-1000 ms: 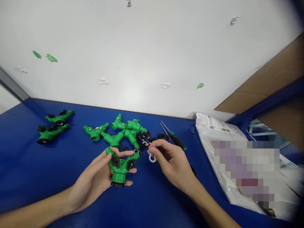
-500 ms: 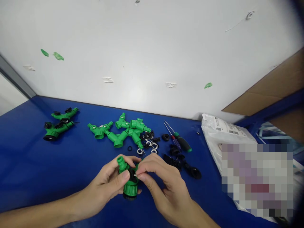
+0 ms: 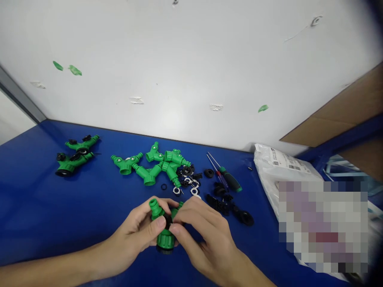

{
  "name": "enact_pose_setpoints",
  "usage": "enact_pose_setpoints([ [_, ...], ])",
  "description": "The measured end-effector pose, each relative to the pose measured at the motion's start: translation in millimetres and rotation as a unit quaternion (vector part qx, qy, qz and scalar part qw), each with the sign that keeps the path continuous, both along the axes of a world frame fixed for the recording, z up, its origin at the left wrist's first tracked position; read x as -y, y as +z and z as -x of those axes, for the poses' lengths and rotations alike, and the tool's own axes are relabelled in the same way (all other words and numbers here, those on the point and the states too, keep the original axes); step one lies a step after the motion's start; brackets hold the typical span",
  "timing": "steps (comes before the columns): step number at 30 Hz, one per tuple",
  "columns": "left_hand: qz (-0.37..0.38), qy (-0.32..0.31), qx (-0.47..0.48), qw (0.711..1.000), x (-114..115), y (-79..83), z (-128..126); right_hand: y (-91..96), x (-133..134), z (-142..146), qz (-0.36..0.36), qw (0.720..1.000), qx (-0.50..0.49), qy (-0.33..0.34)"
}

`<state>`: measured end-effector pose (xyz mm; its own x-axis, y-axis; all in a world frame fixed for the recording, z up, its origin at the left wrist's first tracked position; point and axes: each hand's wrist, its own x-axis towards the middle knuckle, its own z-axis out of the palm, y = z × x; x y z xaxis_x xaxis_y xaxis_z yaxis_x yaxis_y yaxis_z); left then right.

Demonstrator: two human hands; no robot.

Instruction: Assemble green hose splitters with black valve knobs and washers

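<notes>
Clock directions are read from the hands, 12 o'clock straight ahead.

White wall (image 3: 179,67): rising beyond the worktop, with scraps of green and white material sticking to it.

Blue worktop (image 3: 60,215): carrying all the items below.

Brown cardboard sheet (image 3: 326,123): standing at 2 o'clock, well apart from the hands.

White plastic packet (image 3: 278,165): lying at 3 o'clock, its lower part blurred out.

Left hand (image 3: 131,235): closing around the body of the green two-way hose splitter (image 3: 165,240), thumb across the front.

Right hand (image 3: 206,235): closing from 3 o'clock, fingers (image 3: 185,213) pressing against the black valve knob (image 3: 168,221). Anything small between the fingertips is hidden.

Green two-way hose splitter: held upright between both hands and clear of the worktop, coupling collar down, barbed outlet showing at the left hand's upper edge.

Five further green splitters: three (image 3: 149,169) lying grouped at 12 o'clock, two (image 3: 76,155) lying at 10 o'clock, fitted with black knobs.

Two screwdrivers (image 3: 229,181): lying side by side at 1 o'clock.

Black fittings (image 3: 220,205): heaped at 2 o'clock, just beyond the right hand.

Small black-and-white rings (image 3: 187,179): scattered at 12 to 1 o'clock, beside the three grouped splitters.
</notes>
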<state>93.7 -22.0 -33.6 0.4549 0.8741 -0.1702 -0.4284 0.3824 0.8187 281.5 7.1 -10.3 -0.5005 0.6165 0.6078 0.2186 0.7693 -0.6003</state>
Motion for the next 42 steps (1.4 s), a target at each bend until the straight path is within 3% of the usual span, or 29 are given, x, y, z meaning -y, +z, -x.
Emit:
enact_pose_setpoints([
  [5, 0.000, 0.005, -0.011, 1.000, -0.2, 2.5, 1.1, 8.3, -2.8, -2.6, 0.009, 0.999, 0.001, 0.036],
  [10, -0.023, -0.004, -0.009, 1.000, -0.6, -2.9, 1.3, 3.8, -0.6, 1.2, 0.035, 0.999, 0.000, 0.008],
  [15, 0.001, -0.020, -0.002, 1.000, -0.2, 0.3, 1.5, 9.2, -1.5, 0.0, 0.050, 0.999, 0.005, 0.007],
  [25, -0.014, -0.018, 0.000, 1.000, -1.4, 0.5, 0.6, 8.9, -0.1, 4.6, 0.142, 0.990, 0.010, -0.004],
  [30, 0.035, -0.002, 0.008, 0.999, 1.7, 6.8, 0.2, 7.6, 0.3, 4.7, 0.195, 0.981, 0.019, -0.010],
  [42, 0.061, 0.002, -0.002, 0.998, -1.8, 15.5, 0.4, 1.1, -1.6, 5.6, 0.199, 0.979, 0.001, -0.039],
])
